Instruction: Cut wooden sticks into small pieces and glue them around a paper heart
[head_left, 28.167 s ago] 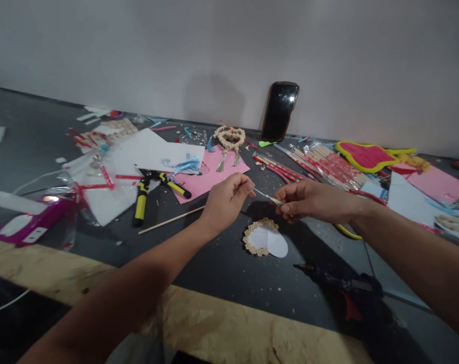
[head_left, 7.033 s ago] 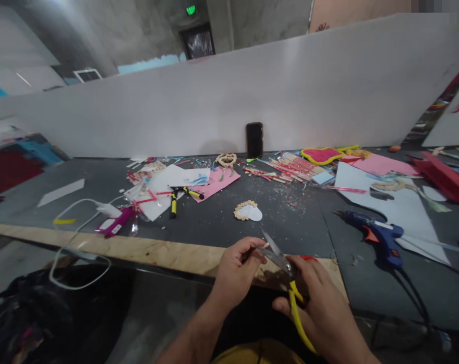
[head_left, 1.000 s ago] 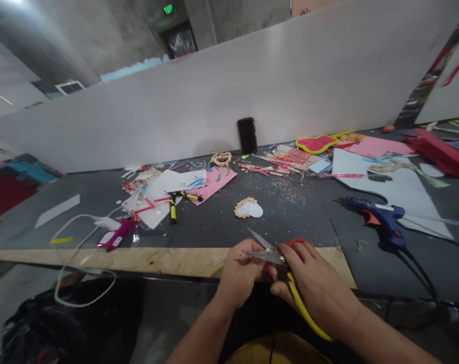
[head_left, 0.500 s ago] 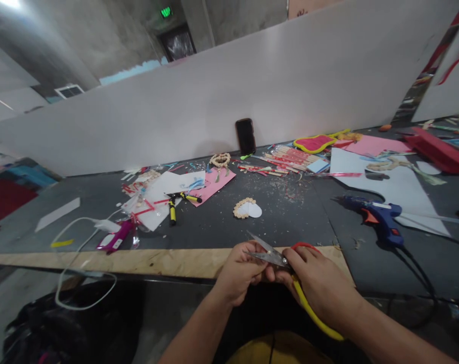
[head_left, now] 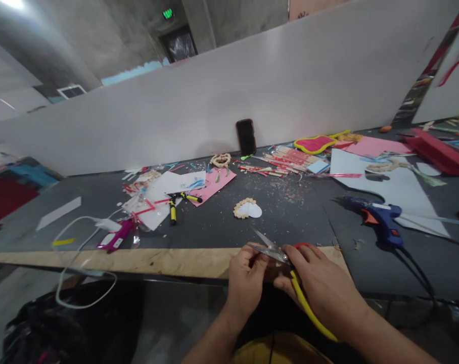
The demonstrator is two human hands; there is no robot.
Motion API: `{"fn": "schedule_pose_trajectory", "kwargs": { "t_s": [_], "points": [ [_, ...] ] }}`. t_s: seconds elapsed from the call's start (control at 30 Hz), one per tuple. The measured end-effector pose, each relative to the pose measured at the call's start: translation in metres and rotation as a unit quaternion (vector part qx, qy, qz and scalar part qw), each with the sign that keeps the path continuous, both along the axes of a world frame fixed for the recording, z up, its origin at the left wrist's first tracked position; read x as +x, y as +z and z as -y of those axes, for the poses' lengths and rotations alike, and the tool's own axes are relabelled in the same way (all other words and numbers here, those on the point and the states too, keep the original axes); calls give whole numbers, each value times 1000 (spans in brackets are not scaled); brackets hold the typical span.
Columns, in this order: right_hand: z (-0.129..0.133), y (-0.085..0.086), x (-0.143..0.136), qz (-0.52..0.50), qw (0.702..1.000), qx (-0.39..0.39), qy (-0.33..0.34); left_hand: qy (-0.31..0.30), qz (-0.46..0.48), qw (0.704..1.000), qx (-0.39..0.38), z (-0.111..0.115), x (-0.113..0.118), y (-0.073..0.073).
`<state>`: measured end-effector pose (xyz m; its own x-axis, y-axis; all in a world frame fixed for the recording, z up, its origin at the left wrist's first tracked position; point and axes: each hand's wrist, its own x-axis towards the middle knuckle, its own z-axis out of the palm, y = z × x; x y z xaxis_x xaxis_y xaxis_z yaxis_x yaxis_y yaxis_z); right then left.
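Note:
My right hand [head_left: 322, 283] is wrapped round the handles of a pair of scissors [head_left: 275, 253], one handle yellow and the other red. The blades stand apart and point left. Beside the lower blade, my left hand [head_left: 246, 280] has its thumb and fingers pinched together; anything between them is too small or hidden to make out. Just beyond the blades, a white paper heart [head_left: 254, 210] lies flat on the dark table, its left part edged with small pale wooden pieces [head_left: 238, 210].
A blue glue gun [head_left: 383, 217] lies at right on white paper. Yellow-handled pliers [head_left: 173, 211], paper scraps and a purple power strip [head_left: 116, 237] with a white cable are at left. A phone [head_left: 245, 136] leans on the partition. Red-and-wood sticks [head_left: 286, 159] lie at the back.
My left hand has shifted slightly right, its fingers now more upright at the blades. The scissors remain in my right hand, with the blades slightly right of before.

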<state>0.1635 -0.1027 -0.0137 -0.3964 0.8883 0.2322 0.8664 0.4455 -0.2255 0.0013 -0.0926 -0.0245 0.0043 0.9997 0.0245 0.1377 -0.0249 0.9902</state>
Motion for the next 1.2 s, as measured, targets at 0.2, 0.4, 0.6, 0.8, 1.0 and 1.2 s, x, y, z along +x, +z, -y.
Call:
{"fn": "schedule_pose_trajectory", "kwargs": {
  "t_s": [0.2, 0.4, 0.6, 0.8, 1.0, 1.2],
  "points": [
    [1, 3, 0, -30, 999, 16, 14, -56, 83, 994, -52, -2, 0, 4],
    [2, 2, -1, -38, 999, 8, 21, -82, 53, 993, -67, -5, -5, 15],
    [-2, -5, -2, -6, 1000, -15, 2, -72, 44, 995, -57, -7, -5, 13],
    [-5, -1, 2, -2, 1000, -24, -6, -40, 42, 998, -15, -5, 1, 5],
    [-3, 3, 1, -24, 1000, 7, -2, -33, 23, 999, 4, -8, 2, 9],
    [0, 8, 2, -59, 998, -6, 29, -73, 183, 975, -102, -9, 3, 8]
  ]
}}
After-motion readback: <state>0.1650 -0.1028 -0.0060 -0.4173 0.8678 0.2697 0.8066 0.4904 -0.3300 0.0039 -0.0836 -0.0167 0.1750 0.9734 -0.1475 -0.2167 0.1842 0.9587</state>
